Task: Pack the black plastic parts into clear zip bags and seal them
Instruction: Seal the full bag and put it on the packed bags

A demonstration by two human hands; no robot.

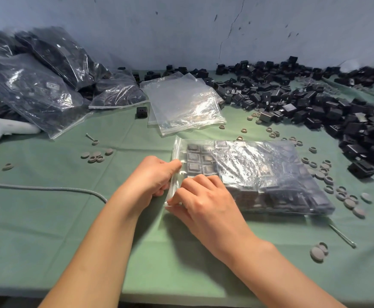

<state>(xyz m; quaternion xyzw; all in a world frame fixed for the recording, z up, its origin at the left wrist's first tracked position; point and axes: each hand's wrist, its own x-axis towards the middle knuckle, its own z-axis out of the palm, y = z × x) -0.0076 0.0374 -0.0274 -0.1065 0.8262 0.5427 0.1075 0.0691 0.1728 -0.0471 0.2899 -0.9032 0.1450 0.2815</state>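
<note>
Sealing step in hand: left hand (pixel 153 174) and right hand (pixel 200 197) both pinch filled zip bag (pixel 259 174) mouth; next, press along the remaining strip.

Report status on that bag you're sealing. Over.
Left hand and right hand both pinching the zip edge of the filled zip bag. Bag lies flat, packed with black parts. Grey caps scattered beside it, none on the seal.

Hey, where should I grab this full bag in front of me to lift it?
Likely under the two long sides of the filled zip bag, coming from near and far. It lies flat, packed with black parts, so the thin zip strip alone would probably strain.
</note>
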